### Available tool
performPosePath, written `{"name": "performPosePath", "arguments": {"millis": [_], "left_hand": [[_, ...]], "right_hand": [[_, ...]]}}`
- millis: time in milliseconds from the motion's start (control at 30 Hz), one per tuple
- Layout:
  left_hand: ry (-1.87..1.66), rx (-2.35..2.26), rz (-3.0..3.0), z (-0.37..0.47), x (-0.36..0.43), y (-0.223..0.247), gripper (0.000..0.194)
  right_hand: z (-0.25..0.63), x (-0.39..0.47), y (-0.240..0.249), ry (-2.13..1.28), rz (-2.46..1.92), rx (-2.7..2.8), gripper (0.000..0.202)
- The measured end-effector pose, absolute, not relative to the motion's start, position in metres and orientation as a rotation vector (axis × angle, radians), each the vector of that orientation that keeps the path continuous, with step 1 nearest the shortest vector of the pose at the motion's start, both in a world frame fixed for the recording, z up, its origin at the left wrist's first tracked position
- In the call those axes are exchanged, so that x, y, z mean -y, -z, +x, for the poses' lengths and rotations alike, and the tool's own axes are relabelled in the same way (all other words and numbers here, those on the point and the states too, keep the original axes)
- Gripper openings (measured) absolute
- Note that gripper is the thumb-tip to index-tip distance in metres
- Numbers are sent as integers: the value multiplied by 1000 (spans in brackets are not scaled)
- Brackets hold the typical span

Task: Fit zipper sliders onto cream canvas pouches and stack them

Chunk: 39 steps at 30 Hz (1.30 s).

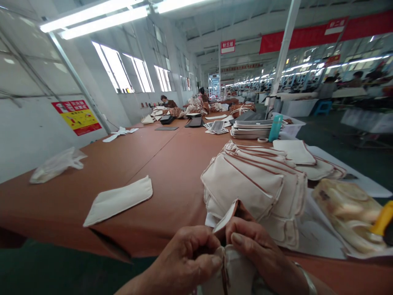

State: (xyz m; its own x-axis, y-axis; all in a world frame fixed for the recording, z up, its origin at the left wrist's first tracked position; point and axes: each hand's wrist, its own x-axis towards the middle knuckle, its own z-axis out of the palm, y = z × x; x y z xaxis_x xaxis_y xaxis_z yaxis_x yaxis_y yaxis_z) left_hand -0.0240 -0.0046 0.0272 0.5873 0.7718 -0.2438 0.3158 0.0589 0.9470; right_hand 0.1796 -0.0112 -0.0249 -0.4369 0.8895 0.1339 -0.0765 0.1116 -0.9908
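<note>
At the front edge of the table, both my hands pinch a cream fabric pouch (242,266) with a brown edge, its opening running down between them. My left hand (190,254) grips the left side of the seam with thumb and fingers. On the other side my right hand (260,250) holds the brown-lined edge, thumb pressed down. Part of the piece sticks up beyond the fingers, showing brown inside. Right behind it lies a fanned stack of cream fabric pieces (245,176) with brown edging. A single cream piece (119,200) lies flat to the left.
A brown cover spreads over the table (172,159). On the right are a clear plastic tub (344,200), a yellow-handled tool (382,219), a turquoise bottle (275,128) and stacked panels (250,130). A plastic bag (58,164) lies far left. People work farther back.
</note>
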Motion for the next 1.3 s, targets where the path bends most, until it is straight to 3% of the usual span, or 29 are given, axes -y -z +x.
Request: {"name": "performPosePath", "arguments": {"millis": [400, 767, 1000, 1300], "left_hand": [[-479, -1057, 1455, -14, 4, -25, 6], [-576, -945, 1014, -12, 2, 7, 13], [-496, -1057, 1559, -14, 2, -17, 17], [-467, -1218, 1755, -7, 7, -21, 13]], "right_hand": [[174, 16, 23, -1440, -924, 1598, 46], [176, 16, 31, -1726, -776, 1378, 32], [169, 18, 28, -1767, -797, 1265, 26], [176, 21, 37, -1570, -905, 1454, 31]]}}
